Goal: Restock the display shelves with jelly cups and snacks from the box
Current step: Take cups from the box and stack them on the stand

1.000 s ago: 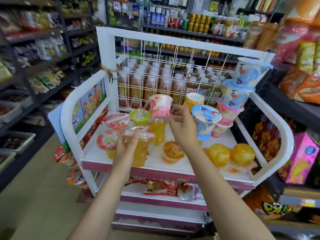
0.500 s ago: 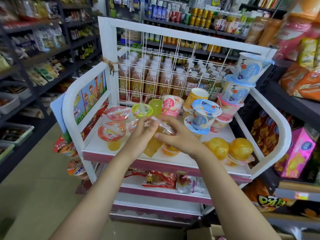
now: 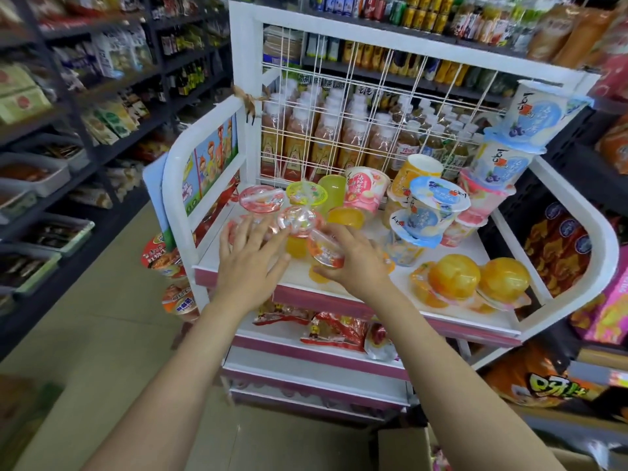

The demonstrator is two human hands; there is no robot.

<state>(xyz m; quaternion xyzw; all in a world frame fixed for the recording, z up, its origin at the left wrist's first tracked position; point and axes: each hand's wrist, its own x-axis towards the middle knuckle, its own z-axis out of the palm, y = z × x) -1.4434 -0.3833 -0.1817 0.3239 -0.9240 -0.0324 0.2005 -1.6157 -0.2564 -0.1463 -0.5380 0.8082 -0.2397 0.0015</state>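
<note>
The left hand (image 3: 249,266) lies flat with fingers spread and straight, grasping nothing; its fingertips touch the red-lidded cups (image 3: 261,202) at the rack's (image 3: 244,42) nine o'clock side, likely steadying that cluster so it does not topple while the neighbour is set down. Just to its right, a clear cup (image 3: 299,229) of orange jelly stands upright in the front row. The right hand (image 3: 353,263) curls round another jelly cup (image 3: 326,249), tipped on its side with the lid facing the camera; motion blur makes it hard to tell how many fingers close on it, but thumb and fingers appear to wrap it, seemingly to turn it upright beside the others. At twelve o'clock, against the wire back, stand a yellow-lidded cup (image 3: 306,193) and a pink tub (image 3: 365,188). At two o'clock blue tubs (image 3: 436,207) are stacked lid to lid in leaning towers, saving shelf room but looking unsteady. At four o'clock two orange domes (image 3: 475,282) rest flat side down. The lower shelf (image 3: 306,348) holds red snack packets (image 3: 336,329). The box (image 3: 404,448) sits on the floor at five o'clock; its contents are mostly out of sight.
</note>
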